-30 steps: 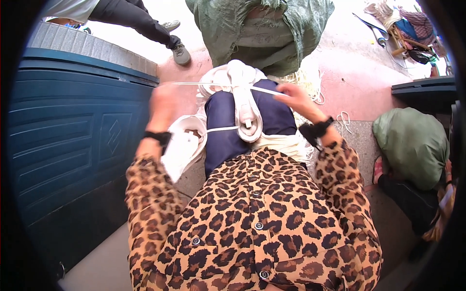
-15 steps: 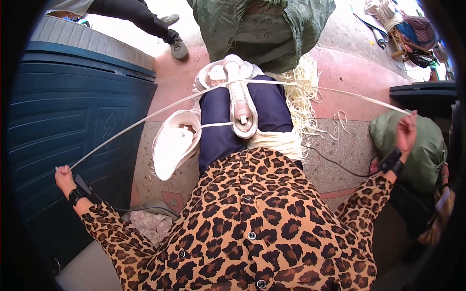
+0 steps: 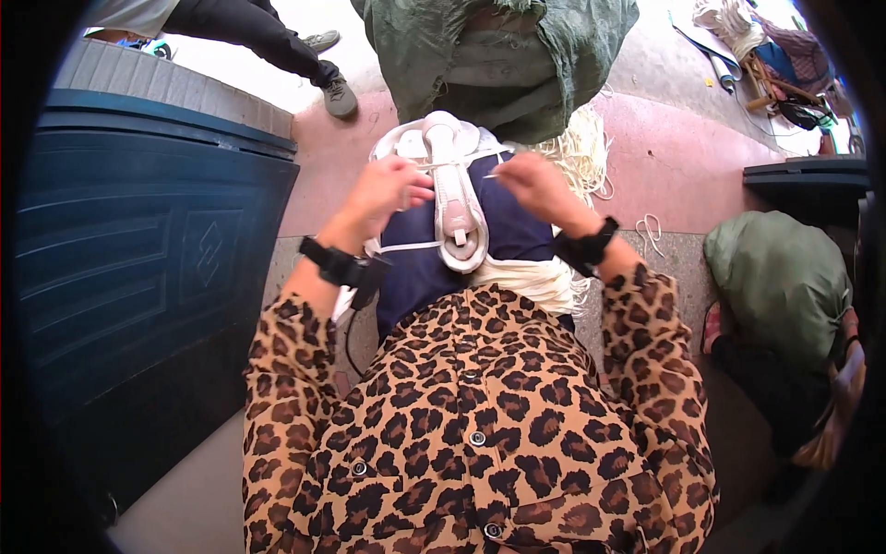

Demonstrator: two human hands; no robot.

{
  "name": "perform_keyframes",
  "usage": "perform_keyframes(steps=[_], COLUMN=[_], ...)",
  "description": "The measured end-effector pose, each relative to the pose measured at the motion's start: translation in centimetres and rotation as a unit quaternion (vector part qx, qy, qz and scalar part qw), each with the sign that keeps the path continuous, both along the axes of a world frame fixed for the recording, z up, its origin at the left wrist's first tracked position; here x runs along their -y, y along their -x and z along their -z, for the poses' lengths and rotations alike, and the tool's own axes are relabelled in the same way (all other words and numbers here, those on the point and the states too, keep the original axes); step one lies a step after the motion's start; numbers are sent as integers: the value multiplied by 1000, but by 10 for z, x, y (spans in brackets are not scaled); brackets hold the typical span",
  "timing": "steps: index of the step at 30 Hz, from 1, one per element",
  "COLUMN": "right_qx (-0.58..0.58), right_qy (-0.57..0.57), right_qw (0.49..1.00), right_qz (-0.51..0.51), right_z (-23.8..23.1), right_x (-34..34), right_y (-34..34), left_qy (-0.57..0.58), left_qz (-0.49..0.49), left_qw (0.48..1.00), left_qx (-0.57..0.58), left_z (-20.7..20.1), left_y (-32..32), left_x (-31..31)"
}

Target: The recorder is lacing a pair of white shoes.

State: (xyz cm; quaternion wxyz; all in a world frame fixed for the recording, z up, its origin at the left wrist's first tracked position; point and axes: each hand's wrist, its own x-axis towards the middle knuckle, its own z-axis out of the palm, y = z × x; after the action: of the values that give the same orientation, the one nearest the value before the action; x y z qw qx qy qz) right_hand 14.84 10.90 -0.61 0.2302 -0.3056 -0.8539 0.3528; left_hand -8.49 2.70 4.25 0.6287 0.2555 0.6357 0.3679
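Observation:
A pink and white shoe lies lengthwise on my lap between my dark blue trouser legs. A white shoelace crosses over its far half. Just left of the shoe, my left hand is closed with the lace at its fingertips. To the right, my right hand pinches a thin white end of lace. Another strip of lace runs leftward from the shoe's near part. More white shoe parts show at the far end of my lap. My left forearm hides most of a white piece on the left.
Cream laces lie bundled on my lap, with a loose pile beyond my right knee. A large green sack stands ahead. A blue door is at left, another green sack and a person at right. Another person's shoe is far left.
Both hands have come inward from far out on either side, where they held the lace stretched wide. They are now close to the shoe, and the long lace spans are no longer taut.

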Motion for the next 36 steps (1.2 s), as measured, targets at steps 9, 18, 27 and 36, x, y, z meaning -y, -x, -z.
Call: perform_keyframes(steps=[9,18,27,36], right_qx=[85,210,159,206], right_qy=[37,57,105,-73], right_qw=[993,968,981,973], right_qz=[68,124,28,78], right_z=[43,38,48,28], right_x=[-7,-13,-28,4], right_y=[42,67,65,54], left_qy=[38,-20,-48,1], left_qz=[3,-49,-62,-98], left_qw=[999,998,993,992], left_qx=[34,37,87,-82], left_z=[42,43,49,47], left_y=[-39,-47,-44,-22], left_x=[-36,-26,-15,16])
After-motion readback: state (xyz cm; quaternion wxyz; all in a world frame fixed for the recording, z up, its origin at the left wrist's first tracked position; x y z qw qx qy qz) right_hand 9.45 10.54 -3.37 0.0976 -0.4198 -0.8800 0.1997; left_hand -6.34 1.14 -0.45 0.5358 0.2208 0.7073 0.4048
